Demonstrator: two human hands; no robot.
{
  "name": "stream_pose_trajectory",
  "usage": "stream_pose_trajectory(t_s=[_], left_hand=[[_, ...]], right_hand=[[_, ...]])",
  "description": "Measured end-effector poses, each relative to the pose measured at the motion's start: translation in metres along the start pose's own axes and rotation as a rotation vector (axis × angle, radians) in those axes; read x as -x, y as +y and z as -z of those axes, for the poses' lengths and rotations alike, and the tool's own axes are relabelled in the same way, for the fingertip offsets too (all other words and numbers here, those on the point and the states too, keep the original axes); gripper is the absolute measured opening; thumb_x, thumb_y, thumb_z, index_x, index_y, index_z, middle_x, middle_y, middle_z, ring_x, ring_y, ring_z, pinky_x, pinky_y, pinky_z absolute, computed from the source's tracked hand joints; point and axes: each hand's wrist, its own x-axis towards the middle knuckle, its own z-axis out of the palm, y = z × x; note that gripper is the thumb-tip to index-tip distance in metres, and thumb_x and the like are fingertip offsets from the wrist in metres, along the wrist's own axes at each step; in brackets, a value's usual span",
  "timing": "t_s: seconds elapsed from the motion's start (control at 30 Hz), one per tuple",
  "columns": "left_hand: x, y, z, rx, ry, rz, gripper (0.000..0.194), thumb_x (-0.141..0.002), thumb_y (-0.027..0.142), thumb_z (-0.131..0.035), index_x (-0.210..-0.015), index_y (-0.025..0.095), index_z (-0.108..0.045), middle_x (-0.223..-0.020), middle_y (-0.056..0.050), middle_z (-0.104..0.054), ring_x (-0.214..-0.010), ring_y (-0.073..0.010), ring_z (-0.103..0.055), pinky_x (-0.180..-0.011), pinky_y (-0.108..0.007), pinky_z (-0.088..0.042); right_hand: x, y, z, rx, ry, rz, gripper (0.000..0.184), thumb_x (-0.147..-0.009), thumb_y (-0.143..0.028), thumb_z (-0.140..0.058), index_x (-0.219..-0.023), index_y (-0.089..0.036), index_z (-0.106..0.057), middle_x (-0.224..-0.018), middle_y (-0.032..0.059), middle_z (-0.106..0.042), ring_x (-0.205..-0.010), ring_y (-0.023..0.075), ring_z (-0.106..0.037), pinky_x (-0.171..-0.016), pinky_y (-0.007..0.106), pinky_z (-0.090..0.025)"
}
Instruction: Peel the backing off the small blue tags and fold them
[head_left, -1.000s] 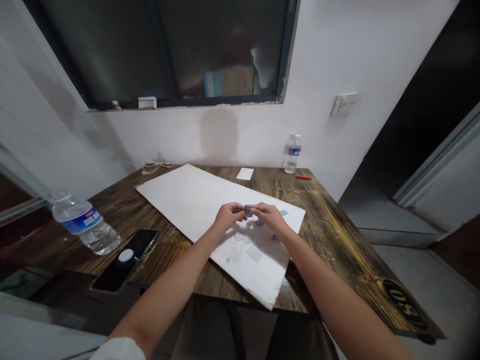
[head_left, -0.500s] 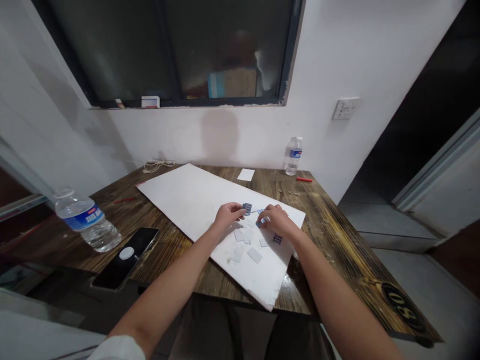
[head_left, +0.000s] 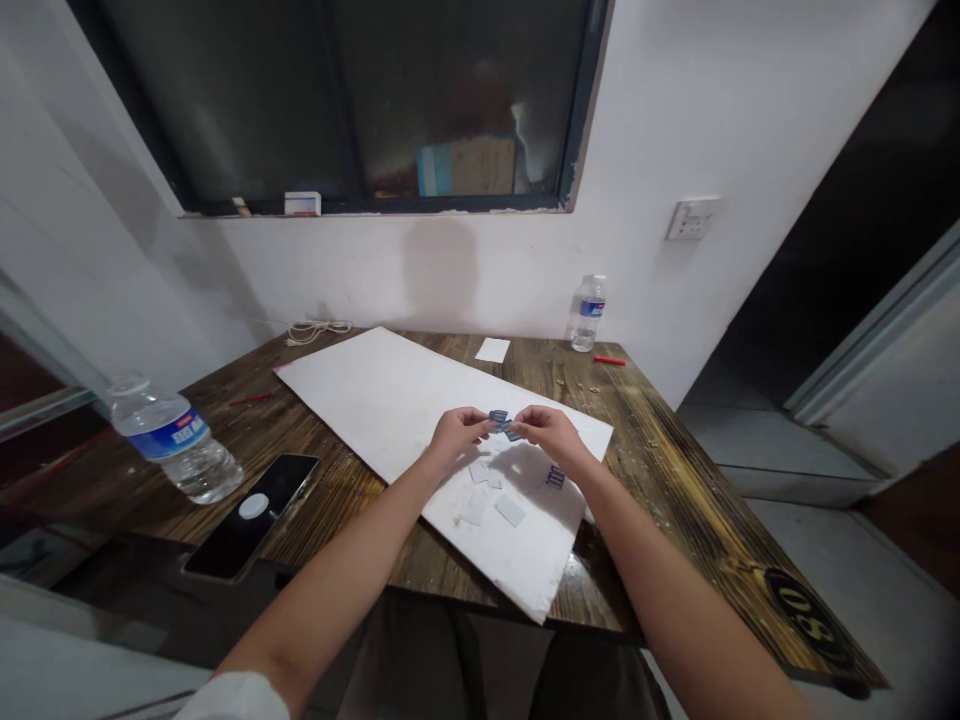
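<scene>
Between thumb and fingers, my left hand [head_left: 459, 432] pinches a small blue-patterned paper piece [head_left: 496, 418] above the white board [head_left: 375, 400]. A second blue-patterned paper piece [head_left: 513, 431] is pinched in my right hand [head_left: 551, 432]. The two pieces meet or overlap; I cannot tell which. Below the hands, several small pale pieces lie on the board, among them a rectangular piece [head_left: 511, 511] and another pale piece [head_left: 474, 508]. Dark blue markings [head_left: 555, 478] show on the board beside my right wrist, partly covered by it.
A large water bottle [head_left: 176, 437] leans at the left, beside a black phone [head_left: 251, 515] with a white disc on it. Farther back are a white card [head_left: 493, 350], a small bottle [head_left: 589, 314], a red pen [head_left: 610, 361] and a coiled cable [head_left: 319, 330].
My right hand has risen from the board with a blue-patterned piece and come to the piece in my left hand. The left hand has stayed nearly in place.
</scene>
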Motion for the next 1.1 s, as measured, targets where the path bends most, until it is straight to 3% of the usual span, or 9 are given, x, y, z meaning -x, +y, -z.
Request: stream_pose_trajectory(t_s=[0.27, 0.43, 0.5, 0.6, 0.73, 0.87, 1.1], left_hand=[[0.011, 0.008, -0.002, -0.029, -0.157, -0.001, 0.035, -0.060, 0.046, -0.079, -0.071, 0.015, -0.067, -0.063, -0.003, -0.064, -0.059, -0.0124, -0.058, -0.058, -0.025, -0.045], [0.009, 0.008, -0.002, -0.031, -0.125, -0.008, 0.034, -0.061, 0.044, -0.079, -0.071, 0.014, -0.067, -0.063, -0.003, -0.064, -0.059, -0.0122, -0.058, -0.057, -0.025, -0.045], [0.006, 0.006, -0.001, -0.018, -0.072, 0.002, 0.033, -0.060, 0.043, -0.079, -0.073, 0.014, -0.068, -0.062, -0.003, -0.064, -0.058, -0.0118, -0.058, -0.057, -0.025, -0.046], [0.004, 0.005, 0.000, 0.004, 0.004, 0.010, 0.033, -0.060, 0.042, -0.079, -0.075, 0.015, -0.068, -0.062, -0.002, -0.064, -0.056, -0.0110, -0.057, -0.057, -0.025, -0.046], [0.001, 0.002, 0.002, 0.019, 0.043, 0.004, 0.034, -0.059, 0.043, -0.079, -0.074, 0.015, -0.066, -0.063, -0.002, -0.064, -0.057, -0.0114, -0.057, -0.054, -0.024, -0.046], [-0.001, -0.001, 0.003, 0.017, 0.047, 0.005, 0.033, -0.059, 0.042, -0.079, -0.075, 0.016, -0.067, -0.063, -0.002, -0.064, -0.056, -0.0110, -0.057, -0.053, -0.024, -0.046], [-0.002, -0.004, 0.003, 0.006, 0.047, 0.001, 0.033, -0.059, 0.042, -0.080, -0.074, 0.016, -0.068, -0.063, -0.002, -0.065, -0.056, -0.0114, -0.058, -0.052, -0.023, -0.046]], right_hand=[[0.001, 0.008, -0.016, -0.136, 0.120, -0.041, 0.040, -0.060, -0.054, -0.075, -0.065, -0.017, -0.060, -0.057, 0.0024, -0.063, -0.051, 0.0125, -0.052, -0.054, 0.026, -0.041], [-0.002, 0.010, -0.011, -0.127, 0.105, -0.009, 0.037, -0.067, -0.052, -0.071, -0.070, -0.017, -0.060, -0.062, 0.0037, -0.065, -0.055, 0.0137, -0.054, -0.057, 0.027, -0.042], [-0.004, 0.013, -0.003, 0.000, 0.170, 0.050, 0.033, -0.074, -0.050, -0.064, -0.076, -0.017, -0.061, -0.071, 0.0053, -0.067, -0.063, 0.0163, -0.058, -0.064, 0.029, -0.045], [-0.006, 0.019, 0.009, 0.444, 0.295, 0.138, 0.023, -0.083, -0.036, -0.056, -0.093, -0.017, -0.065, -0.093, 0.0086, -0.070, -0.088, 0.0215, -0.061, -0.080, 0.035, -0.044], [-0.004, 0.025, 0.015, 0.921, 0.143, 0.113, 0.038, -0.085, -0.019, -0.055, -0.123, -0.016, -0.058, -0.117, 0.0125, -0.065, -0.115, 0.0253, -0.052, -0.095, 0.036, -0.036], [-0.003, 0.026, 0.011, 1.101, -0.023, 0.115, 0.037, -0.087, -0.016, -0.052, -0.123, -0.016, -0.059, -0.115, 0.0129, -0.066, -0.108, 0.0257, -0.056, -0.090, 0.033, -0.036], [-0.003, 0.020, 0.010, 1.185, -0.042, 0.159, 0.030, -0.088, -0.016, -0.050, -0.115, -0.017, -0.064, -0.105, 0.0106, -0.069, -0.100, 0.0251, -0.057, -0.081, 0.032, -0.036]])
